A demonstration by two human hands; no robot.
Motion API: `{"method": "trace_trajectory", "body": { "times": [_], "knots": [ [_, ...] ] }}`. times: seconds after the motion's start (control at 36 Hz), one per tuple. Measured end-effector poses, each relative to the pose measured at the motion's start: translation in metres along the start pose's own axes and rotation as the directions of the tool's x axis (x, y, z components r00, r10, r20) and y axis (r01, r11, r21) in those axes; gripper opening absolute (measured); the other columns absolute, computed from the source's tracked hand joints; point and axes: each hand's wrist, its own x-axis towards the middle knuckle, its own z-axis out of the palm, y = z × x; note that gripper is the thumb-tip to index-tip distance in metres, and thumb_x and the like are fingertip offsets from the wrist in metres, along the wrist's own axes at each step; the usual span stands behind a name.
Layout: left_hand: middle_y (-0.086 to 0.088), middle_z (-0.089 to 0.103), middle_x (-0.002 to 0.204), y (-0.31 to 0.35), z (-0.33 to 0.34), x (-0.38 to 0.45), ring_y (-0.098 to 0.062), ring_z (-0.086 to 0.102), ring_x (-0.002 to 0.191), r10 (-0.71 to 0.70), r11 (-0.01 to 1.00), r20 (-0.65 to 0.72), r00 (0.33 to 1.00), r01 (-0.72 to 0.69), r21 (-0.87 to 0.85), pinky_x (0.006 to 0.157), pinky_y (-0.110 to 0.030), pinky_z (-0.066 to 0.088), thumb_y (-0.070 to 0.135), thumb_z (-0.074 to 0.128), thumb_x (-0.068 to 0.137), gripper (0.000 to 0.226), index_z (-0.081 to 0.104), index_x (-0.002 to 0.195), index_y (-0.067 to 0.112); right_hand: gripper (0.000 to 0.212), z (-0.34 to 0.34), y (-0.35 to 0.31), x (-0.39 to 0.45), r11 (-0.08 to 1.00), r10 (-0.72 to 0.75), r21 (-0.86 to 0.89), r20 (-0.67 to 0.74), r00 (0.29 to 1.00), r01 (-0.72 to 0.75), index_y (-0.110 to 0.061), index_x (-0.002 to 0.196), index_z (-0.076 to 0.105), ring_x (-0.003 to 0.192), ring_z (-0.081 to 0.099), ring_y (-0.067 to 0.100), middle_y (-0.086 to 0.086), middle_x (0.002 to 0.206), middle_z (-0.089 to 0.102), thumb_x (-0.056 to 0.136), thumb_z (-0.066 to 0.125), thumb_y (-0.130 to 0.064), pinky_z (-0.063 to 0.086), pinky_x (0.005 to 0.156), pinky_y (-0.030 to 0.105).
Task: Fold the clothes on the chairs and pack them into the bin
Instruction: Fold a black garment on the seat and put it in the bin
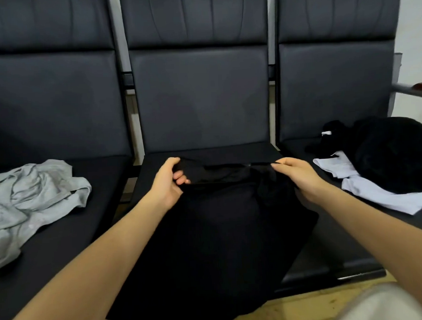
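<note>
A black garment (216,228) lies spread over the middle chair seat (212,155) and hangs past its front edge. My left hand (168,179) grips its top left corner, fingers curled round the cloth. My right hand (296,175) pinches the top right part of the same garment. A crumpled grey shirt (33,198) lies on the left chair seat. A white garment (368,190) and a black pile of clothes (390,155) lie on the right chair seat. No bin is in view.
Three dark padded chairs stand side by side with tall backs (201,96). A metal armrest with a red-brown top (419,89) juts in at the far right. Yellowish floor (310,306) shows below the seats.
</note>
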Motion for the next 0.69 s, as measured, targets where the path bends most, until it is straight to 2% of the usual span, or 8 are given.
{"method": "trace_trajectory", "body": {
  "times": [0.14, 0.22, 0.28, 0.36, 0.44, 0.53, 0.61, 0.69],
  "knots": [
    [0.005, 0.024, 0.043, 0.002, -0.004, -0.012, -0.008, 0.022, 0.037, -0.030, 0.957, 0.122, 0.992, -0.007, 0.291, 0.048, -0.022, 0.034, 0.028, 0.062, 0.090, 0.032, 0.064, 0.060, 0.018, 0.007, -0.003, 0.001, 0.000, 0.998, -0.021, -0.051, -0.020, 1.000, 0.020, -0.017, 0.086, 0.069, 0.080, 0.059, 0.004, -0.004, 0.087, 0.067, 0.089, 0.067, -0.011, 0.044, 0.072, 0.012],
    [0.006, 0.025, 0.041, 0.000, -0.001, -0.015, -0.008, 0.023, 0.036, -0.033, 0.942, 0.134, 0.990, -0.014, 0.334, 0.046, -0.022, 0.035, 0.033, 0.063, 0.091, 0.036, 0.073, 0.060, 0.020, 0.005, -0.002, 0.003, 0.000, 0.961, -0.111, -0.264, -0.080, 0.991, 0.086, -0.017, 0.091, 0.070, 0.081, 0.057, 0.007, 0.000, 0.090, 0.064, 0.090, 0.067, -0.014, 0.042, 0.071, 0.013],
    [0.006, 0.023, 0.041, -0.001, -0.001, -0.013, -0.008, 0.023, 0.036, -0.050, 0.948, 0.120, 0.992, 0.010, 0.318, 0.047, -0.021, 0.037, 0.034, 0.060, 0.093, 0.035, 0.074, 0.065, 0.019, 0.006, -0.002, 0.002, 0.002, 0.912, -0.195, -0.385, -0.113, 0.974, 0.138, -0.017, 0.094, 0.070, 0.082, 0.056, 0.011, 0.001, 0.090, 0.062, 0.091, 0.065, -0.016, 0.039, 0.071, 0.014],
    [0.005, 0.024, 0.042, -0.002, 0.001, -0.013, -0.008, 0.024, 0.036, -0.089, 0.961, 0.111, 0.990, 0.056, 0.269, 0.047, -0.021, 0.039, 0.030, 0.054, 0.097, 0.026, 0.068, 0.084, 0.012, 0.005, -0.002, -0.003, 0.004, 0.924, -0.217, -0.353, -0.164, 0.962, 0.148, -0.013, 0.091, 0.063, 0.072, 0.051, 0.011, 0.000, 0.078, 0.058, 0.093, 0.060, -0.016, 0.037, 0.059, 0.005],
    [0.003, 0.038, 0.050, -0.003, 0.008, -0.013, -0.009, 0.033, 0.041, -0.081, 0.982, 0.070, 0.994, 0.068, 0.178, 0.052, -0.023, 0.043, 0.028, 0.053, 0.097, 0.019, 0.054, 0.082, 0.015, 0.011, -0.002, -0.004, 0.003, 0.902, -0.194, -0.408, -0.094, 0.976, 0.140, -0.017, 0.082, 0.058, 0.061, 0.046, 0.011, -0.001, 0.066, 0.052, 0.090, 0.065, -0.015, 0.037, 0.056, 0.011],
    [0.000, 0.050, 0.064, 0.000, 0.011, -0.010, -0.013, 0.046, 0.056, -0.067, 0.998, -0.031, 0.997, 0.068, 0.008, 0.065, -0.026, 0.046, 0.027, 0.057, 0.094, 0.018, 0.055, 0.082, 0.015, 0.014, -0.006, 0.000, 0.001, 0.752, -0.136, -0.639, 0.086, 0.987, 0.159, -0.024, 0.082, 0.059, 0.063, 0.054, 0.014, -0.002, 0.068, 0.057, 0.087, 0.068, -0.015, 0.045, 0.071, 0.029],
    [0.003, 0.053, 0.069, 0.008, 0.006, -0.008, -0.011, 0.050, 0.060, -0.037, 0.992, -0.056, 0.998, 0.030, -0.122, 0.062, -0.024, 0.045, 0.029, 0.053, 0.096, 0.019, 0.058, 0.083, 0.016, 0.006, -0.015, 0.003, 0.002, 0.566, -0.128, -0.803, 0.136, 0.982, 0.186, -0.017, 0.096, 0.065, 0.082, 0.060, 0.020, -0.002, 0.078, 0.062, 0.091, 0.062, -0.017, 0.039, 0.079, 0.029],
    [0.005, 0.063, 0.062, 0.012, -0.002, -0.008, -0.009, 0.061, 0.054, -0.016, 0.989, -0.055, 0.998, 0.008, -0.144, 0.064, -0.026, 0.049, 0.031, 0.049, 0.100, 0.020, 0.061, 0.092, 0.016, 0.020, -0.022, 0.001, 0.006, 0.722, 0.004, -0.691, -0.023, 1.000, -0.019, -0.006, 0.104, 0.067, 0.085, 0.062, 0.024, 0.007, 0.087, 0.067, 0.095, 0.053, -0.019, 0.042, 0.068, 0.030]
  ]
}}
